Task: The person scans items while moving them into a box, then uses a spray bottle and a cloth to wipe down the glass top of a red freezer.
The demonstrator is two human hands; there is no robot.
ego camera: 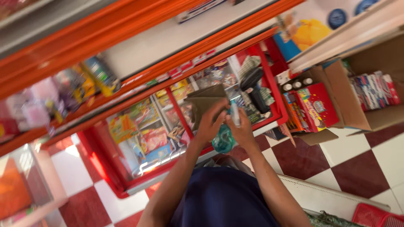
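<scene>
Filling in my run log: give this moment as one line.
left hand: holds brown card piece | right hand: holds white marker, green bag | behind: red glass-front cabinet

Matt brown cardboard piece (pixel 205 102) — glossy glass-topped freezer (pixel 126 168), shiny checkered floor tiles (pixel 357 159).

Bright daylit shop view, tilted and smeared by motion

The frame is rolled hard, so the orange shelf (pixel 139 25) runs as a slant from nine o'clock up to one o'clock. Light is strong and even; the white floor tiles (pixel 357 138) at four o'clock look washed out. Glare streaks lie on the glass of the red display case (pixel 143 138) near seven o'clock. Packets at nine o'clock are smeared into soft colour patches. The left hand (pixel 209 124) and right hand (pixel 240 128) at centre are soft-edged, with little shadow. The cardboard box (pixel 370 71) at three o'clock is fairly sharp.
</scene>
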